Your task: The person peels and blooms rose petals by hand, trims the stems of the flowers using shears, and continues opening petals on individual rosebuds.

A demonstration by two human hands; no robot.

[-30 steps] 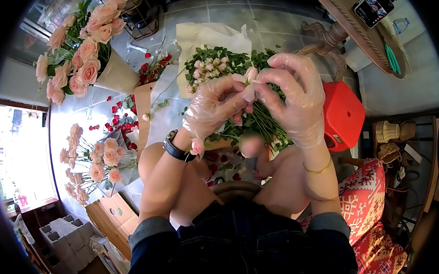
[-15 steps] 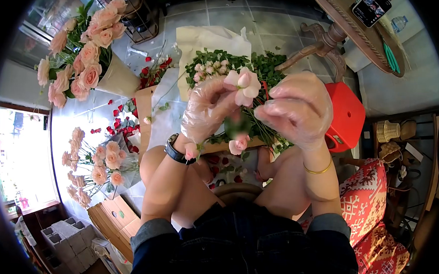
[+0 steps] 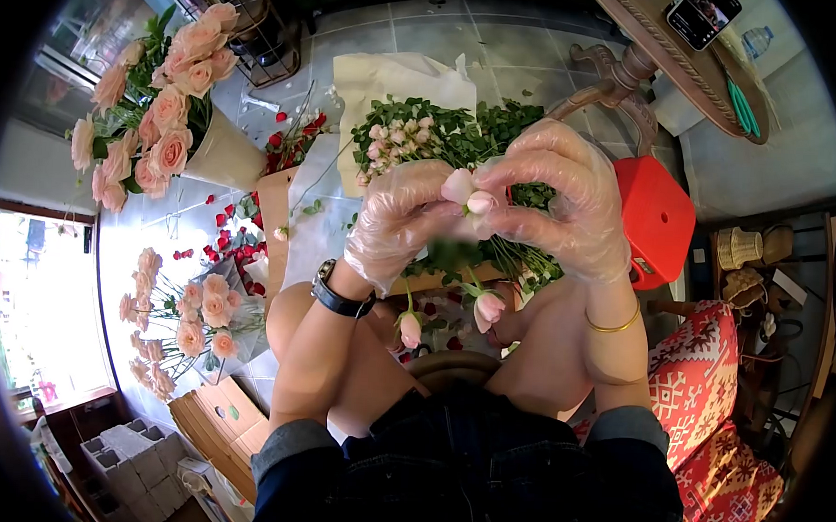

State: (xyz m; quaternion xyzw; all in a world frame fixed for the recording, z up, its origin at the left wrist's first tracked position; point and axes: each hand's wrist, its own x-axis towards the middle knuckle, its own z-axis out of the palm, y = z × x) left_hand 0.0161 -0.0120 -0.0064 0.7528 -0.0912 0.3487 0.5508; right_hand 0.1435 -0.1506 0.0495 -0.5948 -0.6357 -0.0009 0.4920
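Note:
In a clear plastic glove, my left hand (image 3: 396,218) pinches a pale pink rose (image 3: 481,202) in front of me. From the other side my gloved right hand (image 3: 570,202) curls in, with thumb and forefinger closed on the rose's petals. Below the hands, one pink rosebud (image 3: 410,330) dangles head down, and another pink bud (image 3: 489,311) hangs to its right. Their stems run up towards my hands, where a blurred patch hides how they are held. Just behind lies a bunch of small pink roses (image 3: 400,139) with green leaves.
A red stool (image 3: 658,220) stands right of my right hand. Beyond it is a carved wooden table (image 3: 669,62) with a phone. On the left are a vase (image 3: 232,150) of peach roses and loose red petals (image 3: 223,238). Brown paper (image 3: 278,208) lies under the bunch.
My right hand has moved left and closed on the rose's petals. The rose has tilted and dropped slightly, and the two hanging buds have swung lower and to the right.

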